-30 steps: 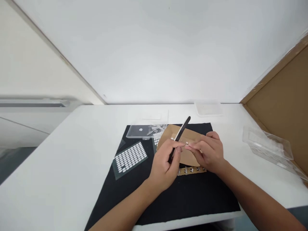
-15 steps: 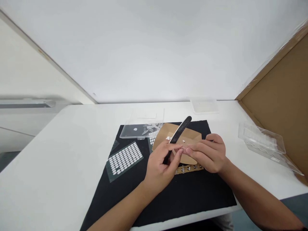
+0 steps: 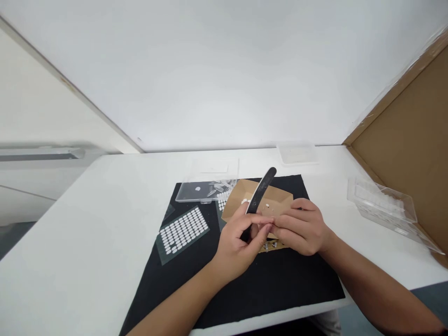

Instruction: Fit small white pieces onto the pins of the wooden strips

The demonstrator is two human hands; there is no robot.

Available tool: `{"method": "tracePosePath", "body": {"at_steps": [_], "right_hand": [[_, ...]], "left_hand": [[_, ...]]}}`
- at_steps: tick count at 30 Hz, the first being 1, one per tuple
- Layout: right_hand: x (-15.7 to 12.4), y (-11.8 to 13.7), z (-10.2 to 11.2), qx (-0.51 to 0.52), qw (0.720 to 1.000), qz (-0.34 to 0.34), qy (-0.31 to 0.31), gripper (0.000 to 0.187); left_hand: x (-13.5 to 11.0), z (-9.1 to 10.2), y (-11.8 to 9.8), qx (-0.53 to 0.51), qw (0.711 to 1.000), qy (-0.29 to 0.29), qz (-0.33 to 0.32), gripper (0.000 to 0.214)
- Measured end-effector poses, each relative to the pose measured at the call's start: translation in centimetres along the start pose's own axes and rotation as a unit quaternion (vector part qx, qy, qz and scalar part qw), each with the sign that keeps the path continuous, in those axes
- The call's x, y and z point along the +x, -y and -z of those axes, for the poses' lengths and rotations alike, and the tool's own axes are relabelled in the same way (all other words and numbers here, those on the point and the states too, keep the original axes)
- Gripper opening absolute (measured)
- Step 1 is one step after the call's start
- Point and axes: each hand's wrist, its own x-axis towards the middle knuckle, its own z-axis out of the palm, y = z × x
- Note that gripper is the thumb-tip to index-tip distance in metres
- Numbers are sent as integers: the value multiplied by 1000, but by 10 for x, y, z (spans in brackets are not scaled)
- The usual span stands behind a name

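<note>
My left hand (image 3: 238,242) is closed around a black nail file (image 3: 261,191), whose upper end slants up and to the right above a brown paper tray (image 3: 276,200). My right hand (image 3: 301,226) has its fingers pinched together against the file's lower part; what they pinch is too small to make out. Both hands hover over a black mat (image 3: 245,280). A few small white pieces lie in the tray. Part of a brown strip with shiny studs (image 3: 271,245) peeks out under the hands.
A sheet of white oval stickers (image 3: 182,229) lies on the mat's left. A clear flat case (image 3: 206,190) sits behind it. A clear lid (image 3: 297,154) rests at the back, a clear plastic box (image 3: 385,207) to the right beside a cardboard panel (image 3: 409,140).
Both hands have drawn slightly nearer and lower over the mat, now covering more of the studded strip. The file's tilt has steepened a little.
</note>
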Motion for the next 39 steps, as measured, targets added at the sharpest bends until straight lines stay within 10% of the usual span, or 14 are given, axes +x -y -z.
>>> {"method": "tracePosePath", "body": {"at_steps": [9,17,26,39], "right_hand": [[-6,-3,-7,52,994,-65,-71,3],[-3,-1,-10,96,985,-118,-80,15],[-16,-11,4,164,978,-132,4,33],[-24,3,12,199,956,-136,170,45]], "left_hand": [[1,2,0,-40,996,23,80,18],[1,1,0,-37,996,27,81,17],[14,29,19,174,954,141,-200,17],[20,43,34,288,902,227,-229,20]]}}
